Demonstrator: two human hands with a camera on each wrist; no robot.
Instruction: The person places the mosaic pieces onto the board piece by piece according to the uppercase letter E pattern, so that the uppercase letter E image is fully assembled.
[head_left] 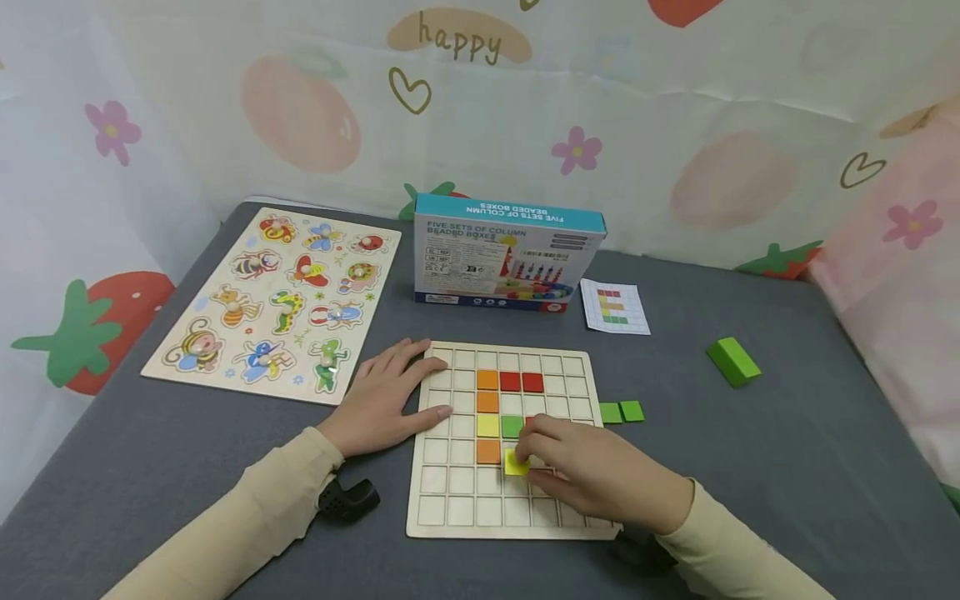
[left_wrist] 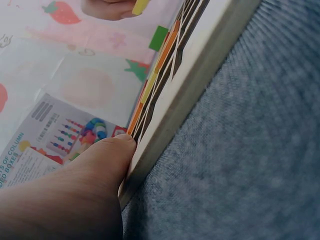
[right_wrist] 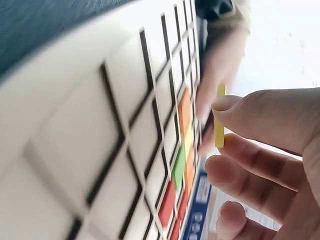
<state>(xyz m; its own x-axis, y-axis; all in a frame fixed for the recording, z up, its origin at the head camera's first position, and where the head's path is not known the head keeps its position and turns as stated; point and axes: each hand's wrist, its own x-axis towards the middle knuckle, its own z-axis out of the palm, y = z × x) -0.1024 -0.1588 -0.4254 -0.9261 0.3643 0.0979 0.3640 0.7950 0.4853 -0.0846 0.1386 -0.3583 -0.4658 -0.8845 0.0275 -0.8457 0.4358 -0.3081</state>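
A wooden grid board [head_left: 510, 532] lies flat on the table. My left hand [head_left: 386, 400] rests along its left edge, fingers extended and thumb on the border. Thumb and forefinger of my right hand [head_left: 592, 467] pinch a yellow square tile [right_wrist: 219, 125], held on edge above the grid in the right wrist view. In the board's cells, a column runs from an orange tile [head_left: 487, 380] through another orange and a yellow tile [head_left: 487, 426] to a lower orange one [head_left: 488, 452]. Two red tiles [head_left: 521, 382] continue the top row; a green tile [head_left: 512, 427] and a partly hidden red one sit lower.
Two green tiles [head_left: 621, 412] lie against the board's right side. A green block [head_left: 733, 362] is farther right. Behind stand a bead-toy box [head_left: 502, 254] and a pattern card [head_left: 633, 312]. An insect puzzle board [head_left: 296, 292] lies at the left.
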